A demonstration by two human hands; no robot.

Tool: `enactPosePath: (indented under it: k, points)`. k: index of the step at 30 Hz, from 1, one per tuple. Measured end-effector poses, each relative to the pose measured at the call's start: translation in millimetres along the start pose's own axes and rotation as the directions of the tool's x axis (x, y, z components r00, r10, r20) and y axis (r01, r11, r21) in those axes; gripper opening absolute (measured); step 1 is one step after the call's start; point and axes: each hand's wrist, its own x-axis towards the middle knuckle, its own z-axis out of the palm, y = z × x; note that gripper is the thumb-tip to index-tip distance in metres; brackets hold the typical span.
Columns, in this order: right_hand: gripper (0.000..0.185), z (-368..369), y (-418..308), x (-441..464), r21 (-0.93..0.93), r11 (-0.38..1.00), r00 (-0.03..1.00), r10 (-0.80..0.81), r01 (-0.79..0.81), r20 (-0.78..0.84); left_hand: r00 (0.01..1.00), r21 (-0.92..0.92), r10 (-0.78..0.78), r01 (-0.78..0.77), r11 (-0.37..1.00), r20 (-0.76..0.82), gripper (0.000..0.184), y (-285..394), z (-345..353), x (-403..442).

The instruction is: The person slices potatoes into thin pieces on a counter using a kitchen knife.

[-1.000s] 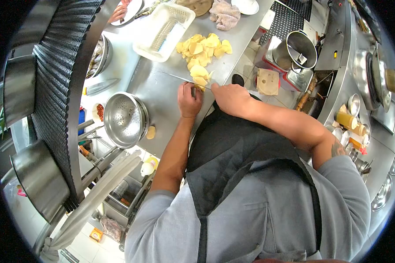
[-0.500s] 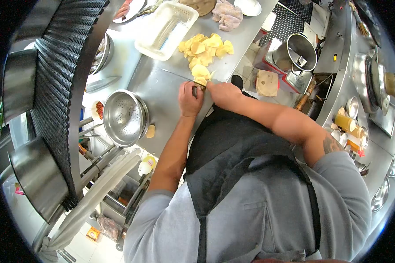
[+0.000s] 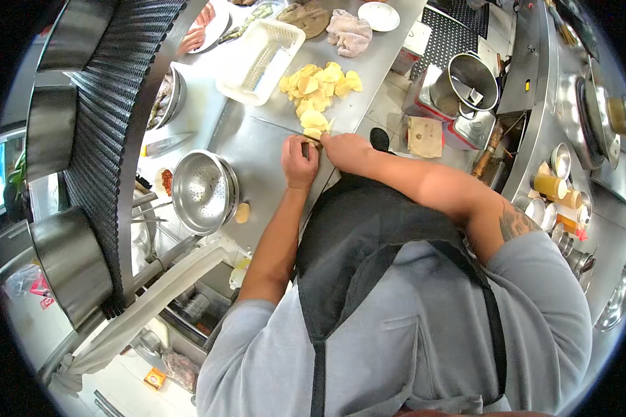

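At the near edge of the steel counter (image 3: 257,132), my left hand (image 3: 300,161) is curled around a pale yellow potato, mostly hidden by the fingers. My right hand (image 3: 344,149) is closed on a knife (image 3: 313,139), whose thin blade reaches left to the left fingertips; its handle is hidden in the fist. Just beyond the blade begins a heap of potato slices (image 3: 320,87), spread away from me over the counter. One pale peeled piece (image 3: 242,213) lies to the left, next to a steel colander (image 3: 200,191) set in a bowl.
Behind the slices stand a white plastic basket (image 3: 257,66), a raw plucked bird (image 3: 349,33) and a white plate (image 3: 379,16). A bowl of dried red chillies (image 3: 166,182) is at the left. Right of the counter, a large pot (image 3: 469,80) stands low down.
The whole view has shifted slightly, so the counter items appear a little displaced. Both hands stay together at the counter edge, with the knife blade still between them.
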Motion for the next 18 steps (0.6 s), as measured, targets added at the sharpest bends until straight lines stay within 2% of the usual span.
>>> enactPosePath:
  k: [3,5,12,14,18]
  points:
    - [0.026,-12.8,4.1,-0.4,-0.029,0.997,0.997,-0.068,0.069,0.018,1.0,-0.012,0.008,-0.007,1.0,0.01,0.018,-1.2,-1.4,0.8]
    - [0.024,-24.4,2.5,-6.8,-0.048,0.998,0.999,-0.038,0.04,0.023,0.999,-0.014,0.038,-0.038,0.999,-0.002,0.018,-5.6,0.5,-3.0]
    - [0.024,-44.7,-20.0,-38.5,-0.078,0.997,1.0,0.007,-0.008,-0.008,0.999,-0.032,-0.032,0.033,0.999,0.022,0.024,-4.0,-0.3,-6.0]
    - [0.025,-41.5,-20.6,-39.1,-0.061,0.998,1.0,-0.001,0.0,-0.01,0.996,-0.036,-0.078,0.079,0.996,0.046,0.027,-4.1,0.0,-7.7]
    - [0.025,-41.1,-20.4,-37.4,-0.053,0.998,1.0,-0.017,0.018,0.011,0.996,-0.012,-0.074,0.074,0.997,0.045,0.027,-5.2,0.2,-8.0]
